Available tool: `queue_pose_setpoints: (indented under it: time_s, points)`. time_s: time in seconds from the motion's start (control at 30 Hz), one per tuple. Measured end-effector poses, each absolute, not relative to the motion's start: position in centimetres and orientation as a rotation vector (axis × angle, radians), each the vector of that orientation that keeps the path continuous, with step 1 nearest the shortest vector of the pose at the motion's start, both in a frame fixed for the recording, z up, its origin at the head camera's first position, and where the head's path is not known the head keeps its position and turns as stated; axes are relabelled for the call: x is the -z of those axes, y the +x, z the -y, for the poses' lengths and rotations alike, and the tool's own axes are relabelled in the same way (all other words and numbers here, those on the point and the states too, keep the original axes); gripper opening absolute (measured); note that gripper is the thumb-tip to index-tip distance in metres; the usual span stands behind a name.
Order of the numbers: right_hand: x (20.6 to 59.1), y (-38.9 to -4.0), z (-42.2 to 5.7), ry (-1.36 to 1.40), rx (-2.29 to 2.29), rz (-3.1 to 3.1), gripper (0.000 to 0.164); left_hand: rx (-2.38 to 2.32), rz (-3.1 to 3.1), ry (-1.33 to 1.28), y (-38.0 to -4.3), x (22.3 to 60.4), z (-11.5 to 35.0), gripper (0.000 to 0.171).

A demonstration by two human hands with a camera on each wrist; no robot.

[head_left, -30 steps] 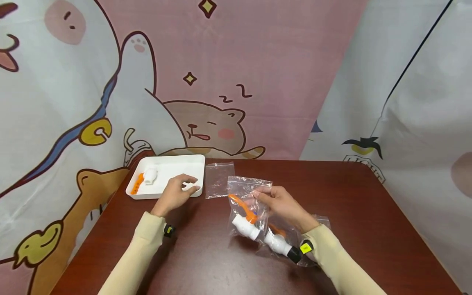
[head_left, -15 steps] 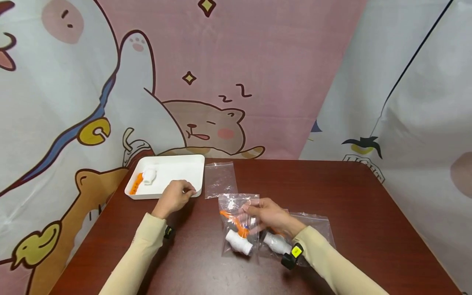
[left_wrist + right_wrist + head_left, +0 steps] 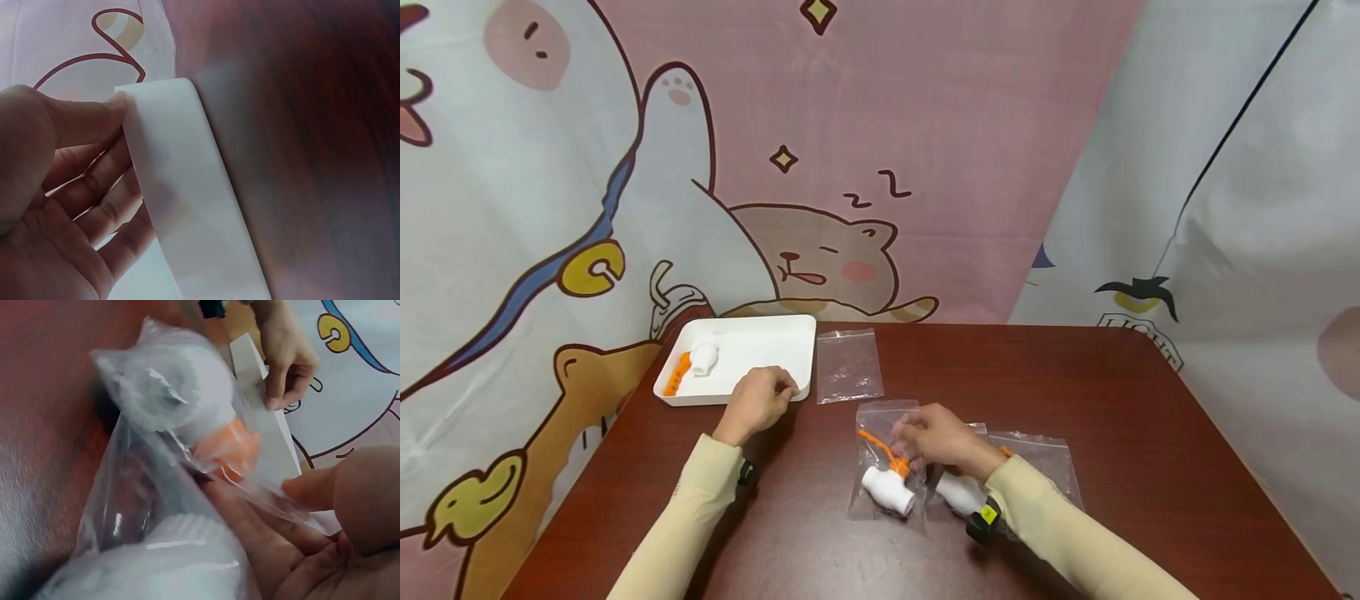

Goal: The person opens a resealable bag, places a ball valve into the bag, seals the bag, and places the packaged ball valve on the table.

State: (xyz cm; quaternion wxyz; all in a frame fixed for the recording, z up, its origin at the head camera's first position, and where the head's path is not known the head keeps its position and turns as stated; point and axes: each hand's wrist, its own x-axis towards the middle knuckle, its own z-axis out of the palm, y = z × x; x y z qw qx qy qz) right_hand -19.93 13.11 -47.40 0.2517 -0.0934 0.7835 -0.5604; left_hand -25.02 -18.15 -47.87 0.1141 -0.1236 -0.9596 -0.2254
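Observation:
My left hand point(image 3: 758, 404) grips the white tray point(image 3: 181, 187) at its near right corner, thumb at the rim and fingers behind the wall. A white pipe valve with an orange handle point(image 3: 698, 360) lies at the tray's left end. My right hand point(image 3: 936, 435) holds the right edge of a clear zip bag point(image 3: 868, 417) between thumb and fingers. Inside that bag is a white valve point(image 3: 887, 490) with an orange lever point(image 3: 880, 446). Another bagged white valve point(image 3: 958, 493) lies under my right wrist, partly hidden by the hand and sleeve.
A flat clear zip bag point(image 3: 850, 367) lies just right of the tray. More clear bagging point(image 3: 1045, 462) spreads out beyond my right forearm. The brown table point(image 3: 1075, 375) ends at the back against a cartoon-printed cloth point(image 3: 955, 150).
My right hand has lowered the bagged valve toward the table and a little left. My left hand has closed from a spread pinch onto the tray's corner.

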Motion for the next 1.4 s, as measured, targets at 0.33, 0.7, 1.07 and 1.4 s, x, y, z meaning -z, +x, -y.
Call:
queue_pose_setpoints:
  time_s: [0.33, 0.7, 1.07, 1.4]
  points:
    - [46.3, -20.2, -13.1, -0.454, 0.988, -2.703, 0.044, 0.652, 2.810, -0.345, -25.0, 47.9, 18.1, 0.005]
    - [44.9, -20.9, -14.6, -0.546, 0.868, -2.798, 0.073, 0.629, 2.825, -0.330, -25.2, 47.9, 17.9, 0.004]
    - [43.4, -24.8, -14.5, -0.645, 0.853, -2.825, 0.073, 0.627, 2.824, -0.295, -24.8, 47.8, 18.0, 0.005]
    - [43.2, -29.2, -12.3, -0.587, 0.809, -2.832, 0.073, 0.642, 2.825, -0.292, -25.0, 48.1, 18.1, 0.004]
